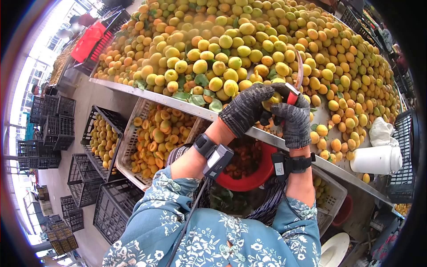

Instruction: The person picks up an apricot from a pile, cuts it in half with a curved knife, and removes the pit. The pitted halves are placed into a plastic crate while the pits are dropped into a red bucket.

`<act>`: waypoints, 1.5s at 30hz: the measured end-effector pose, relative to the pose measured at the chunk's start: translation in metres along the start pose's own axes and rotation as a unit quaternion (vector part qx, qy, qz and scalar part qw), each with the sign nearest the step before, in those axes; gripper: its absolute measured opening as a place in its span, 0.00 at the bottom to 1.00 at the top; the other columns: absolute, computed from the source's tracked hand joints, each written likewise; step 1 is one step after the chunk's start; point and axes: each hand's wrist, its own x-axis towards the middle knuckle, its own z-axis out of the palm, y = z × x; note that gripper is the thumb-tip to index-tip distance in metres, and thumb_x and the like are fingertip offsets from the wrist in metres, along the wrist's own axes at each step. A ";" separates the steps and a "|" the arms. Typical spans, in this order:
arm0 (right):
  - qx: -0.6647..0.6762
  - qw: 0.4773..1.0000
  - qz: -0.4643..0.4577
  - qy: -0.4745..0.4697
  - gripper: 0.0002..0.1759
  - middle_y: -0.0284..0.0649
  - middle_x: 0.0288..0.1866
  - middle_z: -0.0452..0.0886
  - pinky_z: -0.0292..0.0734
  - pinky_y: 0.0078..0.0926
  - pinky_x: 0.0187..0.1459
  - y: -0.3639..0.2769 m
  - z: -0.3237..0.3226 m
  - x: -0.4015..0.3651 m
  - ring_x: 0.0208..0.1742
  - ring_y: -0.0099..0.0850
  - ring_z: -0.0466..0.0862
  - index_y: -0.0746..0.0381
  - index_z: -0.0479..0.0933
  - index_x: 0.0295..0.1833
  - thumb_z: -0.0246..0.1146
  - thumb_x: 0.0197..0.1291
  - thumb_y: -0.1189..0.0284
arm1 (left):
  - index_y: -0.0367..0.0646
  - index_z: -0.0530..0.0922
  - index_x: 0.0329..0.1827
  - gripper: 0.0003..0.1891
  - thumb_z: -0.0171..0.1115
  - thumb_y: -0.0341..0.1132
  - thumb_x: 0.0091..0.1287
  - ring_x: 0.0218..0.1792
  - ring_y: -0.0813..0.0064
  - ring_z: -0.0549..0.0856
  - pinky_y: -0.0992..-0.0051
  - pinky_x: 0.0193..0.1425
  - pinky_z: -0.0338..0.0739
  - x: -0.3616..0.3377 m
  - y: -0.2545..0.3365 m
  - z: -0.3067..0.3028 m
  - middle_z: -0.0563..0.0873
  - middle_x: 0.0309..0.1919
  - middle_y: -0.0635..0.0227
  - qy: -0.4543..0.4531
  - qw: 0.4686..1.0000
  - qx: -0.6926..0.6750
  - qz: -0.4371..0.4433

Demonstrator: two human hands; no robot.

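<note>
In dark knitted gloves, both hands meet over the near edge of the table. My left hand [249, 109] is closed on a yellow-green apricot [272, 101], partly covered by the fingers. My right hand [294, 121] grips the red handle of a small curved knife [300, 71], its blade pointing up and away from me. The fingers of the right hand also come against the apricot. Just beyond the hands, loose apricots [231, 86] with some green leaves are heaped on the metal-edged table [173, 103].
Below the table edge stand a pale crate of halved apricots [162, 133] and a red bucket [267, 167] with dark scraps. Black crates [118, 207] are stacked at left. A white jug [376, 159] lies at right beside a black crate [402, 151]. Another pale crate [332, 196] sits under the table.
</note>
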 end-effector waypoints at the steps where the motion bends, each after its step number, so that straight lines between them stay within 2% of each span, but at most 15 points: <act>1: -0.001 1.000 -0.002 -0.002 0.20 0.30 0.29 0.82 0.67 0.11 0.21 0.000 0.000 0.000 0.18 0.15 0.74 0.65 0.82 0.48 0.69 0.44 0.76 | 0.42 0.75 0.60 0.17 0.56 0.39 0.72 0.35 0.83 0.81 0.83 0.35 0.78 0.001 -0.002 -0.006 0.80 0.38 0.72 -0.013 0.999 0.014 0.041; 3: 0.007 0.998 -0.017 0.055 0.16 0.29 0.28 0.82 0.65 0.11 0.19 -0.001 -0.004 0.000 0.17 0.15 0.72 0.64 0.82 0.47 0.69 0.49 0.74 | 0.41 0.76 0.59 0.18 0.58 0.39 0.71 0.37 0.83 0.81 0.82 0.38 0.78 0.002 0.002 -0.013 0.81 0.39 0.72 -0.025 0.996 0.028 0.085; 5: -0.031 0.993 -0.020 0.114 0.13 0.28 0.25 0.79 0.60 0.12 0.16 0.000 -0.009 0.004 0.15 0.15 0.69 0.62 0.81 0.46 0.68 0.58 0.68 | 0.40 0.75 0.59 0.20 0.61 0.42 0.69 0.38 0.82 0.82 0.82 0.38 0.79 0.003 0.014 -0.012 0.81 0.42 0.71 -0.062 0.995 -0.077 0.019; 6: -0.041 0.994 -0.013 0.099 0.14 0.30 0.27 0.79 0.60 0.12 0.15 -0.001 -0.014 0.003 0.15 0.16 0.69 0.64 0.80 0.47 0.65 0.61 0.66 | 0.40 0.74 0.61 0.23 0.64 0.43 0.67 0.39 0.81 0.82 0.82 0.39 0.80 0.002 0.020 -0.008 0.81 0.44 0.70 -0.030 0.992 0.094 0.081; 7: -0.052 0.995 -0.006 0.084 0.16 0.33 0.29 0.80 0.60 0.13 0.15 0.000 -0.016 0.002 0.15 0.17 0.70 0.65 0.78 0.49 0.63 0.65 0.64 | 0.40 0.74 0.61 0.23 0.64 0.43 0.67 0.39 0.81 0.82 0.82 0.39 0.80 0.002 0.023 -0.010 0.81 0.44 0.70 -0.029 0.991 0.097 0.085; 9: -0.041 0.997 -0.009 0.062 0.16 0.32 0.27 0.79 0.60 0.13 0.15 0.001 -0.011 -0.003 0.15 0.17 0.70 0.65 0.78 0.48 0.63 0.65 0.63 | 0.41 0.72 0.63 0.28 0.67 0.45 0.63 0.41 0.81 0.82 0.81 0.40 0.80 0.002 0.028 -0.016 0.81 0.46 0.70 -0.083 0.995 -0.024 0.050; 10: -0.031 0.999 -0.008 0.043 0.16 0.31 0.25 0.78 0.59 0.13 0.14 0.002 -0.008 -0.005 0.14 0.17 0.69 0.65 0.78 0.48 0.62 0.66 0.62 | 0.39 0.72 0.64 0.26 0.63 0.37 0.64 0.48 0.80 0.80 0.81 0.48 0.77 0.003 0.031 -0.017 0.82 0.50 0.67 -0.067 0.995 0.039 0.063; 13: -0.056 0.998 -0.019 0.024 0.16 0.32 0.23 0.77 0.59 0.14 0.15 0.007 -0.005 -0.013 0.15 0.18 0.70 0.65 0.78 0.46 0.61 0.66 0.61 | 0.39 0.74 0.63 0.25 0.64 0.38 0.64 0.47 0.83 0.80 0.84 0.49 0.77 0.000 0.039 -0.020 0.82 0.50 0.70 -0.063 0.995 0.061 0.048; 20: -0.068 0.996 0.043 -0.033 0.16 0.31 0.20 0.74 0.57 0.13 0.14 0.001 0.002 -0.024 0.14 0.16 0.67 0.66 0.79 0.46 0.61 0.67 0.62 | 0.38 0.73 0.62 0.29 0.69 0.42 0.61 0.42 0.84 0.81 0.84 0.40 0.78 0.006 0.036 -0.026 0.81 0.45 0.71 -0.059 0.985 0.100 0.127; 23: -0.087 0.995 0.042 -0.024 0.16 0.31 0.20 0.74 0.57 0.13 0.14 0.003 0.005 -0.025 0.14 0.16 0.67 0.66 0.79 0.46 0.61 0.67 0.62 | 0.39 0.76 0.59 0.30 0.73 0.44 0.57 0.34 0.91 0.75 0.90 0.38 0.70 0.002 0.041 -0.026 0.82 0.42 0.77 -0.046 0.993 0.079 0.075; 28: -0.116 0.993 0.020 -0.020 0.16 0.29 0.20 0.74 0.56 0.13 0.14 0.009 0.007 -0.025 0.14 0.15 0.67 0.65 0.78 0.47 0.61 0.67 0.62 | 0.39 0.76 0.59 0.30 0.73 0.45 0.56 0.33 0.91 0.74 0.90 0.36 0.69 0.006 0.039 -0.030 0.82 0.40 0.77 -0.035 0.991 0.098 0.082; 30: -0.065 0.995 0.081 0.002 0.12 0.27 0.26 0.74 0.64 0.16 0.26 0.008 0.009 -0.027 0.24 0.16 0.69 0.64 0.80 0.45 0.59 0.65 0.67 | 0.39 0.76 0.59 0.30 0.73 0.45 0.56 0.33 0.90 0.74 0.90 0.36 0.69 0.007 0.039 -0.030 0.82 0.40 0.77 -0.031 0.990 0.105 0.085; 36: -0.121 0.991 0.053 -0.010 0.13 0.27 0.27 0.75 0.65 0.16 0.26 0.008 0.007 -0.025 0.25 0.15 0.70 0.65 0.80 0.46 0.59 0.65 0.66 | 0.39 0.76 0.58 0.29 0.73 0.46 0.57 0.33 0.90 0.75 0.88 0.33 0.71 0.008 0.035 -0.034 0.82 0.40 0.76 -0.005 0.982 0.145 0.118; 38: -0.120 0.991 0.064 -0.007 0.13 0.27 0.27 0.76 0.65 0.16 0.26 0.008 0.006 -0.023 0.25 0.15 0.70 0.65 0.80 0.47 0.58 0.65 0.67 | 0.39 0.76 0.54 0.21 0.67 0.43 0.63 0.39 0.82 0.81 0.81 0.42 0.79 0.004 0.036 -0.034 0.81 0.38 0.73 -0.008 0.994 0.094 0.051; 45: -0.062 0.995 0.082 0.021 0.12 0.26 0.28 0.75 0.64 0.15 0.25 0.019 0.009 -0.023 0.26 0.15 0.69 0.65 0.79 0.48 0.58 0.67 0.67 | 0.37 0.73 0.58 0.25 0.67 0.42 0.63 0.50 0.72 0.82 0.68 0.55 0.81 0.007 0.028 -0.034 0.80 0.48 0.66 -0.054 0.996 -0.051 0.048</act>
